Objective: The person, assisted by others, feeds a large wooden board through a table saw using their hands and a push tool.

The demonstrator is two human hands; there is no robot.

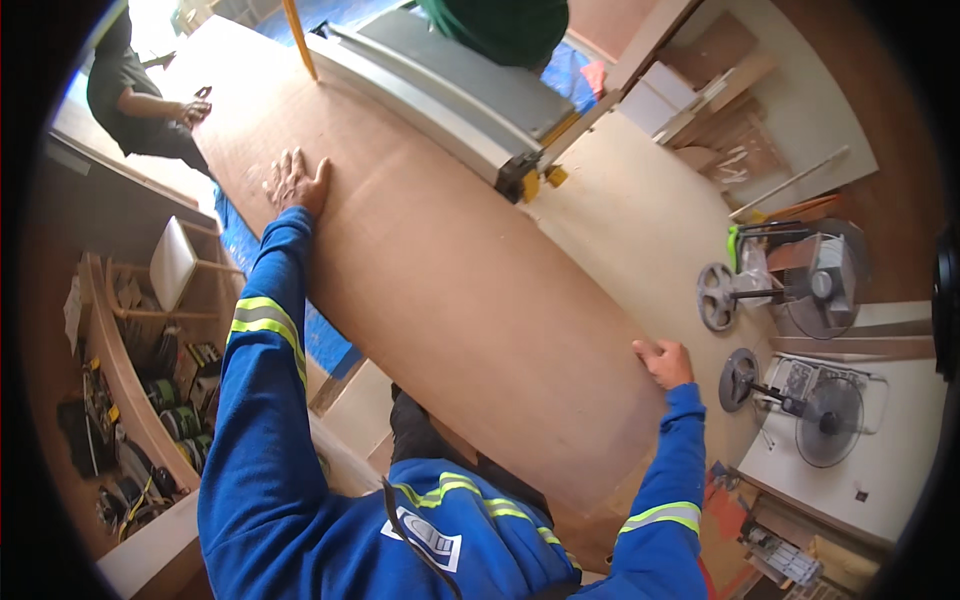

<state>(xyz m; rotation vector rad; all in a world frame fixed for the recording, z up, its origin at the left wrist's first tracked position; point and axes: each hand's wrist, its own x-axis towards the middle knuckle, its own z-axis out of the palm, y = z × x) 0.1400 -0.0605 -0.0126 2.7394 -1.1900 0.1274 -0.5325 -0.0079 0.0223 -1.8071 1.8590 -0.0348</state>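
Observation:
A long brown wooden sheet [440, 280] stretches from close to my body toward the far left. My left hand [297, 184] lies flat on its upper face near the left edge, fingers spread. At the sheet's near right edge, my right hand [666, 362] has its fingers curled round the rim. Along the far right side of the sheet runs a grey metal rail [430, 105], with a black and yellow fitting [520, 178] at its near end. A co-worker's hand [195, 108] is at the sheet's far left edge.
Another person in green [500, 25] stands beyond the rail. A pale tabletop [610, 200] extends right of the sheet. Two pedestal fans, one nearer [830, 420] and one farther [830, 285], stand at right. On the left, a wooden shelf [135, 345] holds tools. A yellow post [298, 40] rises at the far end.

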